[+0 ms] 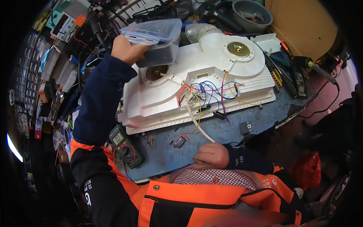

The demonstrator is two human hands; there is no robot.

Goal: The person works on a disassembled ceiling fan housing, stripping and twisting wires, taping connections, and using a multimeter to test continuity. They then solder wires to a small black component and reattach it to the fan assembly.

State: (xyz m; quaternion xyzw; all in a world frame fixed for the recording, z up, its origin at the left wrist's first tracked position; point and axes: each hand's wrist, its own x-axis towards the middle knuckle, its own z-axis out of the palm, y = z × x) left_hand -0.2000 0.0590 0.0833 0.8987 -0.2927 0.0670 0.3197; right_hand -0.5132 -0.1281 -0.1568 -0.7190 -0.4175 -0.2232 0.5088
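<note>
My left hand [127,50] grips a clear plastic food container [160,49] by its side, holding it over the far left part of a white appliance housing [159,100]. The container's lid [153,30] looks tilted up, with a clip at its edge. At the bench's near edge, my right hand [212,155] is curled closed; what lies inside it, if anything, is hidden. Just beyond it ends the visible length of a white cable [199,126]. That cable comes out of the housing among blue, red and yellow wires [208,90]. A round brass-coloured motor plate [238,49] shows at the housing's right.
A green multimeter [126,146] lies left on the blue bench [162,155]. Nearby are a small capacitor [180,142] with red leads and a black square part [245,128]. A grey bowl [252,16] stands at the back; a soldering iron [321,72] and other tools are on the right.
</note>
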